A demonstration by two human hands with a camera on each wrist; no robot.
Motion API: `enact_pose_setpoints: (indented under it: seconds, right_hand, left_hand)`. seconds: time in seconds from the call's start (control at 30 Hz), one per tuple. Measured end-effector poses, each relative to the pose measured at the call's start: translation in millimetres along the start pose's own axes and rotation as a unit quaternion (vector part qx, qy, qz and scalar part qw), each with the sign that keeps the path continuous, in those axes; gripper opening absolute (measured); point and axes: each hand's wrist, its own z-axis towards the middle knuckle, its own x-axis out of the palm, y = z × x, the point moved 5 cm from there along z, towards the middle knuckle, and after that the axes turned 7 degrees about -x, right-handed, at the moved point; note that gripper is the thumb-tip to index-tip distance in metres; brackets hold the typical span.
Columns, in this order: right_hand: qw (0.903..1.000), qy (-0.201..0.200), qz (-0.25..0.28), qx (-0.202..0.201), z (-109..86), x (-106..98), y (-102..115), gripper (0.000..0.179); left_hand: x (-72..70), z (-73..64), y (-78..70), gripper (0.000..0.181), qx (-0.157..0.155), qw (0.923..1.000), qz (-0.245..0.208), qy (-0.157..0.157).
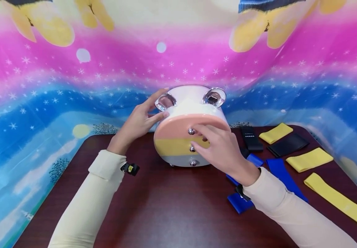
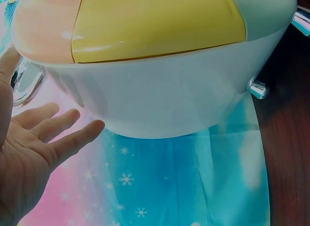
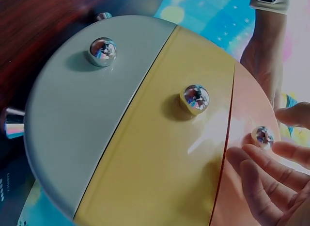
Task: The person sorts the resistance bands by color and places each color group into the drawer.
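Note:
A rounded white drawer box (image 1: 188, 98) has pink, yellow and grey-green drawer fronts, each with a chrome knob. Two chrome ears stick up from its top. My left hand (image 1: 139, 120) is at the box's left side, its thumb at the top edge below the left ear (image 1: 166, 102). In the left wrist view its fingers (image 2: 72, 143) are spread. My right hand (image 1: 220, 146) is at the front with fingers around the pink drawer's knob (image 3: 263, 137); thumb and index stay apart. Whether a fingertip touches the knob is unclear. The pink drawer (image 1: 178, 125) looks closed.
Yellow bands (image 1: 310, 159), blue bands (image 1: 285, 179) and a black band (image 1: 288, 144) lie on the dark wooden table (image 1: 163, 206) to the right. A black packet (image 1: 251, 139) is beside the box. A patterned cloth (image 1: 119, 69) hangs behind the table.

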Motion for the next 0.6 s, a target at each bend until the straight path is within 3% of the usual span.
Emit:
enact_pose_setpoints:
  seconds: [0.23,0.43,0.6]
  right_hand:
    - [0.9996,-0.019,-0.016,-0.010,12.3,7.2,1.0,0.017]
    - [0.9998,-0.014,-0.012,0.005,15.5,9.7,-0.4,0.014]
    - [0.9993,-0.025,-0.025,-0.010,15.8,12.1,-0.6,0.011]
  left_hand:
    - [1.0,4.1,2.3,0.073,0.005,0.9999,-0.003,-0.010]
    - [1.4,5.0,2.7,0.074,0.006,0.9999,0.007,-0.012]
    - [1.4,4.1,4.0,0.074,0.002,0.9998,0.014,-0.013]
